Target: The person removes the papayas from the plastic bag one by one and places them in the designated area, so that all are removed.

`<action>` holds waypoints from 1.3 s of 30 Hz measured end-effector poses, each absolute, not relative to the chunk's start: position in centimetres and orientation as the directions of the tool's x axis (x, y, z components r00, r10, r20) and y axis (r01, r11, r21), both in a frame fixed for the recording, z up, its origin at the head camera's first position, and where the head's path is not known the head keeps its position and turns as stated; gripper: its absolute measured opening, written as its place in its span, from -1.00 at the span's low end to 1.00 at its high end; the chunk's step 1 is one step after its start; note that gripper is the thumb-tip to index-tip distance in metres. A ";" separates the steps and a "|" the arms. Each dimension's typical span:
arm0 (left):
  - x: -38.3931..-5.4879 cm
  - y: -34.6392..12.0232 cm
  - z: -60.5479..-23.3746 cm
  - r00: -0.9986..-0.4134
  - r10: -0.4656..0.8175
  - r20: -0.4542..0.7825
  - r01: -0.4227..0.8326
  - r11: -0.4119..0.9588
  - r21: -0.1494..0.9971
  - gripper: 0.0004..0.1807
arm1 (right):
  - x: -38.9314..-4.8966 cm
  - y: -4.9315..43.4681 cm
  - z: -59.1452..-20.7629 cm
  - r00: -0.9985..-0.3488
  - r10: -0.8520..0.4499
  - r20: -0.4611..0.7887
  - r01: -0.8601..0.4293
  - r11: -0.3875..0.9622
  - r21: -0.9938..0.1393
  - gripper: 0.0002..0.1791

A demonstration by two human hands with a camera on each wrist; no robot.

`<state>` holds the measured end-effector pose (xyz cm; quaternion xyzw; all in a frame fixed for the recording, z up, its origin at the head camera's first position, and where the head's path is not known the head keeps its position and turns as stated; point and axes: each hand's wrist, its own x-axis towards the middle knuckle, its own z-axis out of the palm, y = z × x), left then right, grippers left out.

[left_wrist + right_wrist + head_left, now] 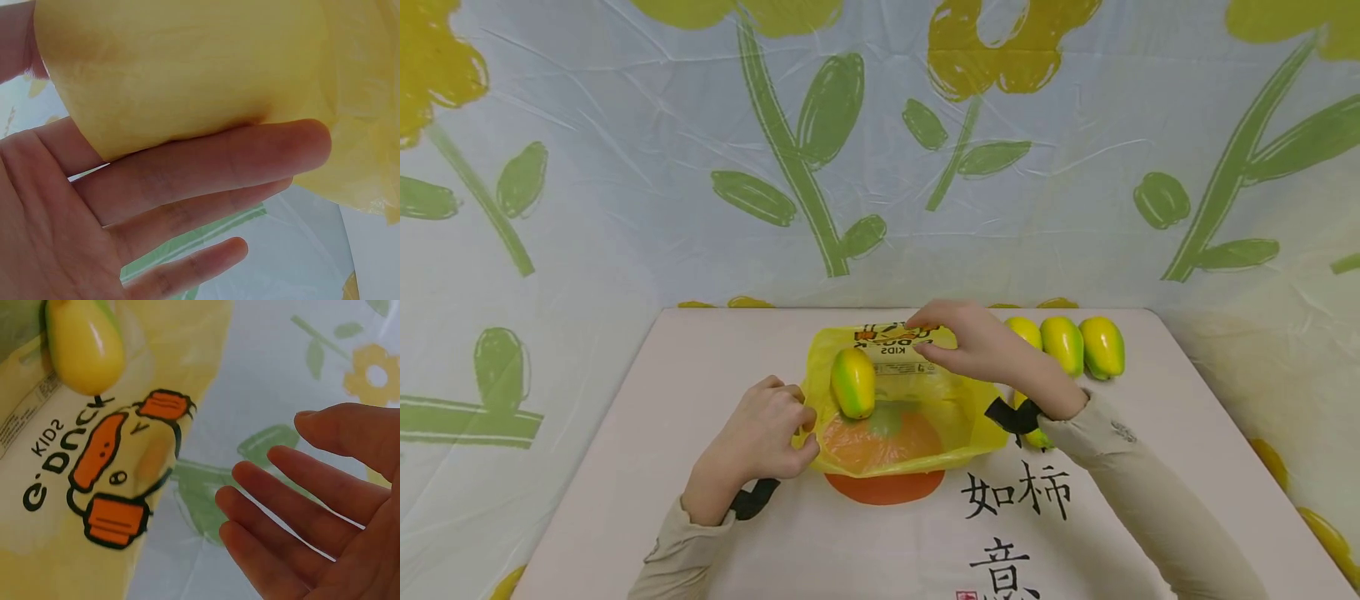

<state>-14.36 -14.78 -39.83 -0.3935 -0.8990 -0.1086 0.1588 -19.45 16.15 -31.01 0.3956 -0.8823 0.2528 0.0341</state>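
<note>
A yellow plastic bag (925, 433) with a cartoon duck print lies spread open on the table, its mouth facing me. One yellow-green mango (853, 383) is within the bag's mouth, toward its left side; whether it touches the bag cannot be told. My left hand (769, 429) holds the bag's left edge, and the film passes between thumb and fingers in the left wrist view. Over the bag's far edge is my right hand (966, 342), its fingers loosely spread and holding nothing. The right wrist view shows that hand (325, 512) apart from the duck print (125, 475).
Several more mangoes (1102, 347) stand at the table's far right, some partly hidden behind my right forearm. Black characters (1018, 492) and an orange shape (883, 487) are printed on the pale tabletop (820, 550). A flower-patterned cloth (1000, 242) rises behind the table.
</note>
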 end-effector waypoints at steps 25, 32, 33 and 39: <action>-14.2 -14.5 -39.8 -0.652 0.645 0.399 0.710 0.704 0.022 -0.69 | -22.1 7.4 -36.4 -0.658 -0.702 -0.273 -0.650 0.712 -0.264 -0.31; -14.1 -14.1 -39.8 -0.675 0.634 0.377 0.695 0.718 0.036 -0.74 | -22.9 7.3 -38.2 -0.669 -0.678 -0.305 -0.616 0.735 -0.284 -0.17; -14.1 -14.1 -39.8 -0.674 0.636 0.377 0.697 0.716 0.040 -0.74 | -23.0 7.3 -38.4 -0.667 -0.678 -0.309 -0.613 0.735 -0.289 -0.15; -13.9 -13.8 -39.8 -0.657 0.646 0.388 0.717 0.694 0.058 -0.79 | -23.3 7.5 -39.1 -0.654 -0.689 -0.313 -0.617 0.725 -0.306 -0.06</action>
